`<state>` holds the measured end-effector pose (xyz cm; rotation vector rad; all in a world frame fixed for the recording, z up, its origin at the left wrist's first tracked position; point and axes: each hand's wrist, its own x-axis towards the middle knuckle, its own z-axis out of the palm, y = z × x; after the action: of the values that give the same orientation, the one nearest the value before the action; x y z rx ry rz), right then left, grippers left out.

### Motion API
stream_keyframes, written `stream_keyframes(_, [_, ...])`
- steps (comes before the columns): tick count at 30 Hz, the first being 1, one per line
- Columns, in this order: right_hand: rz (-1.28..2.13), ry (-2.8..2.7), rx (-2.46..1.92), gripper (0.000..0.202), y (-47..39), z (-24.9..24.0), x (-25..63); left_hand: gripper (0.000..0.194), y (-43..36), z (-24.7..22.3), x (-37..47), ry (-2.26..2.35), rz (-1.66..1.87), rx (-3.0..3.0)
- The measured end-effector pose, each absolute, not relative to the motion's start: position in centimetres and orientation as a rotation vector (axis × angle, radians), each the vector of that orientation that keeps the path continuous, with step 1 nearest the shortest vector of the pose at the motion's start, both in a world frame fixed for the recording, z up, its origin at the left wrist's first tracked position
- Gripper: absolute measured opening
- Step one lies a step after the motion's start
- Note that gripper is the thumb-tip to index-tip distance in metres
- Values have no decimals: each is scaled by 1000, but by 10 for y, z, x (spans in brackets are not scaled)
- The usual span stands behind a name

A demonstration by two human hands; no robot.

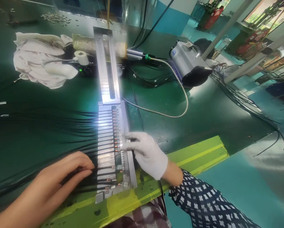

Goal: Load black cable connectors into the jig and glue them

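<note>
A slotted metal fixture (106,158) lies in front of me, with several black cables (85,122) laid across it side by side, their stripped copper ends at small metal terminals (115,126). My bare left hand (71,171) is at the fixture's left edge, thumb and fingers pinched around a black cable. My right hand (146,152), in a white glove, rests at the right rail; its thumb and index finger reach the terminals, and anything between them is too small to make out. A slotted metal cover (100,63) extends from the fixture's far end.
A white cloth (42,60) and a black control box (87,70) lie at the back left. A silver device (189,63) with a looping hose (186,101) stands behind right. Yellow-green tape (199,153) covers the table's near edge. Small metal parts (55,18) lie far left.
</note>
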<state>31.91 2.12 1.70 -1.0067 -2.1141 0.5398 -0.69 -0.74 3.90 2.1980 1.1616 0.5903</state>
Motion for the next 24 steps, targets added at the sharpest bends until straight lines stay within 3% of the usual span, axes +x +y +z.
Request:
stream_keyframes(4, [567,-2014,-1069,47,21,20,320,28,-4,39,-12,1103,667,2413])
stream_keyframes(8, [619,-2039,-1142,45,21,24,318,47,9,39,-19,961,507,2493])
stream_keyframes(18, [584,-2067,-1162,49,19,29,317,47,11,58,9,1049,473,2215])
stream_keyframes(24, [469,-2316,-942,40,25,33,317,59,11,24,-11,971,546,2540])
